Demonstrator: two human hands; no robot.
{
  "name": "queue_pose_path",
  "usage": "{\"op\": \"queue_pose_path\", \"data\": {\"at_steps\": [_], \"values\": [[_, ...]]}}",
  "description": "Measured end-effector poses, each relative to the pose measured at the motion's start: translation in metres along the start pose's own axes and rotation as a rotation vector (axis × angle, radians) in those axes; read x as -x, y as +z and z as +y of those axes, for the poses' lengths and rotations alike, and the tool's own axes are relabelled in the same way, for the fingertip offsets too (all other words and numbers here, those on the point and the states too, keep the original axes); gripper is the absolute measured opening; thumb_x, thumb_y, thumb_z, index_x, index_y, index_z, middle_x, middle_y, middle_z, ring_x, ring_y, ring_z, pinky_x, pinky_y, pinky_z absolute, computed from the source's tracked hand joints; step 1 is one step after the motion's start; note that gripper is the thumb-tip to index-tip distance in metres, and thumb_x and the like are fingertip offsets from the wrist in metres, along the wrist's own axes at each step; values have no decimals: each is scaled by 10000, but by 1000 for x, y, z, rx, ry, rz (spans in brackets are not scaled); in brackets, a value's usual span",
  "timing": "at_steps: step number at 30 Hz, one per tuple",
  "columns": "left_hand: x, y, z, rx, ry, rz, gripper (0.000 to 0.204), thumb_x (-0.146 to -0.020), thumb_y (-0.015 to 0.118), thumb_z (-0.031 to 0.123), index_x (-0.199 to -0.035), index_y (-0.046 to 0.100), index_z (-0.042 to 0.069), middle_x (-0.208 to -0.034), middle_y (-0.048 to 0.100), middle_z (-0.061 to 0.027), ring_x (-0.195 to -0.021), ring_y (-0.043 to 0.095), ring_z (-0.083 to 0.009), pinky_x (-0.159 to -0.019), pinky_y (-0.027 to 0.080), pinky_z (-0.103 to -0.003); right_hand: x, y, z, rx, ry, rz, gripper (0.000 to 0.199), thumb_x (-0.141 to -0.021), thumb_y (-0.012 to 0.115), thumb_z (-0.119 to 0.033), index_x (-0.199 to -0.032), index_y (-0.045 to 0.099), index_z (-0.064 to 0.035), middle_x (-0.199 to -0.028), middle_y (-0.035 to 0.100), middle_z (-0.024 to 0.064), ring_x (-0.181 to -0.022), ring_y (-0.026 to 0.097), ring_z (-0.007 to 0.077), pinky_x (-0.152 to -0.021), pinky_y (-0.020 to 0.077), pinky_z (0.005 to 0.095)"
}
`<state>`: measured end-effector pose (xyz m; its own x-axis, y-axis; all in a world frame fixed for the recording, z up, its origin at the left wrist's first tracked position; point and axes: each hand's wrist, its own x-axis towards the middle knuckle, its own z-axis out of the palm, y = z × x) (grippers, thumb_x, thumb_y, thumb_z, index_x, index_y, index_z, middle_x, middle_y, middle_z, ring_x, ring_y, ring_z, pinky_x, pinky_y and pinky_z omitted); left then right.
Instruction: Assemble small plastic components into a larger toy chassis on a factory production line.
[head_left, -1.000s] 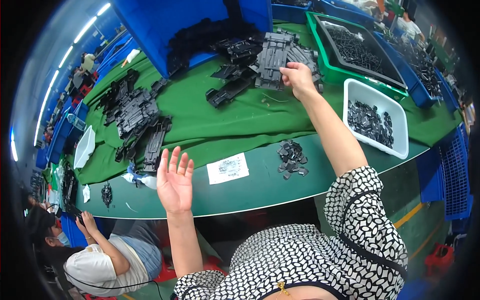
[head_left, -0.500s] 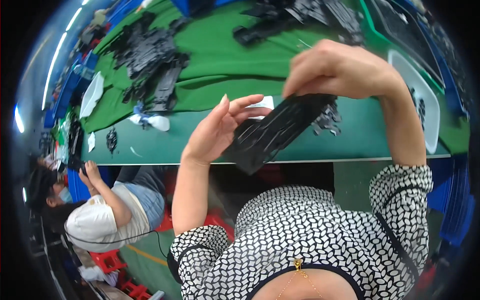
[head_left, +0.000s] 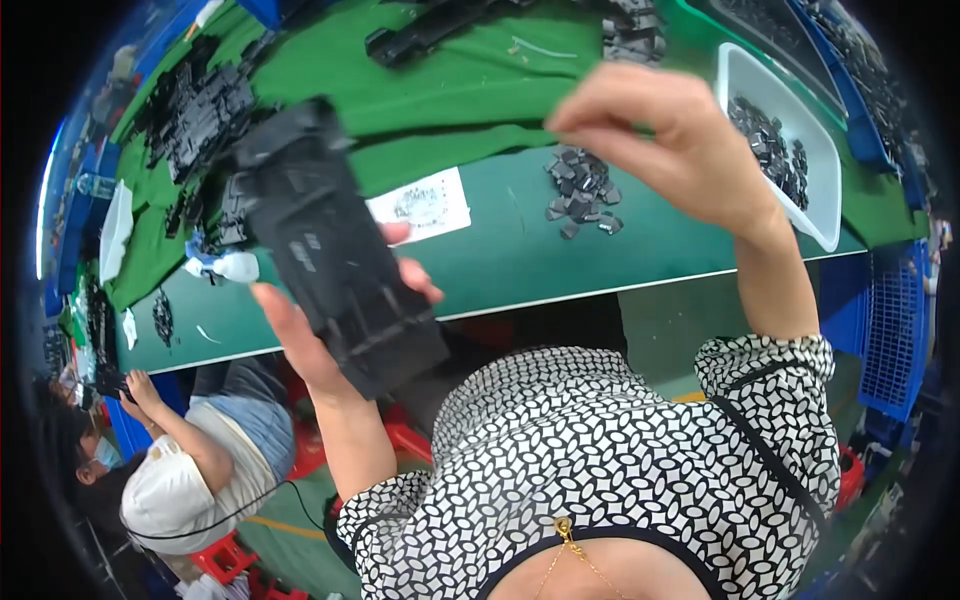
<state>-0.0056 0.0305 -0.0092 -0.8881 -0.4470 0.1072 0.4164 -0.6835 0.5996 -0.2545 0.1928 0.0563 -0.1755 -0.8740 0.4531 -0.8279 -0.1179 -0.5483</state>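
the left hand (head_left: 318,360) is half closed around a long black plastic part (head_left: 325,235), thumb along one long edge and two fingertips showing past the other; the palm is hidden behind it. the part slants up and away from that hand, its far end blurred over the table (head_left: 520,270). the right hand (head_left: 680,150) is raised well apart from it, fingers curled and thumb drawn in toward the fingertips; blur hides whether anything small is pinched there.

for a good hold, i would grip the part near its middle by the long edges, keep the fingers off the face, and support it from behind so neither end tips. the right hand is best kept loose and clear until the part is steady.

just below the right fingertips is a loose pile of small black pieces (head_left: 580,190) on the table; between the hands lies a white printed sheet (head_left: 445,205).

beyond the right wrist, a white tub (head_left: 820,190) holds many small black pieces. farther out that side, a blue bin (head_left: 868,148) has dark parts in it. well off to the left hand's outer side, a white tray (head_left: 115,235) leans; its inside is unclear.
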Motion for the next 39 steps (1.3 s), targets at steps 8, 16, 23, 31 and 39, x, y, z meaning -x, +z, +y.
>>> {"op": "queue_pose_path", "data": {"at_steps": [8, 16, 23, 31, 39], "values": [[1, -40, -3, 122, 178, 103, 770, -931, 382, 608, -1450, 260, 53, -1357, 417, -285, -1045, 580, -367, -858, 502, -572, 69, 45, 11, 12, 301, -198, 119, -815, 647, -74, -922, 637, -24, -865, 595, 105, -807, 590, 313, -701, 497, 391], [-1, -46, -8, 113, 176, 106, 712, -951, 409, 540, -1462, 245, 73, -1396, 382, -249, -1083, 543, -344, -897, 478, -555, 60, 42, 12, 150, 156, -303, 122, -790, 658, -24, -896, 597, -20, -830, 554, 102, -782, 557, 287, -673, 464, 382], [-2, -51, -7, 168, 186, 103, 702, -952, 402, 544, -1458, 258, 78, -1399, 379, -234, -1108, 527, -331, -914, 466, -554, 59, 41, 6, 146, 163, -306, 149, -798, 648, -43, -885, 528, -26, -838, 549, 103, -830, 561, 310, -724, 471, 408], [-6, -50, -6, 176, 184, 177, 770, -940, 356, 605, -1414, 306, 0, -1357, 424, -266, -1098, 556, -353, -908, 490, -528, 42, 46, -8, -164, 389, -135, 100, -835, 667, -33, -922, 655, 16, -861, 650, 70, -715, 617, 127, -634, 501, 247], [-9, -45, -6, 212, 194, 153, 801, -936, 337, 626, -1381, 344, -40, -1347, 449, -242, -1080, 575, -330, -894, 515, -464, 12, 61, -9, -718, 632, -177, 140, -909, 623, -76, -996, 646, 32, -887, 673, 73, -761, 645, 118, -659, 512, 231]]}}
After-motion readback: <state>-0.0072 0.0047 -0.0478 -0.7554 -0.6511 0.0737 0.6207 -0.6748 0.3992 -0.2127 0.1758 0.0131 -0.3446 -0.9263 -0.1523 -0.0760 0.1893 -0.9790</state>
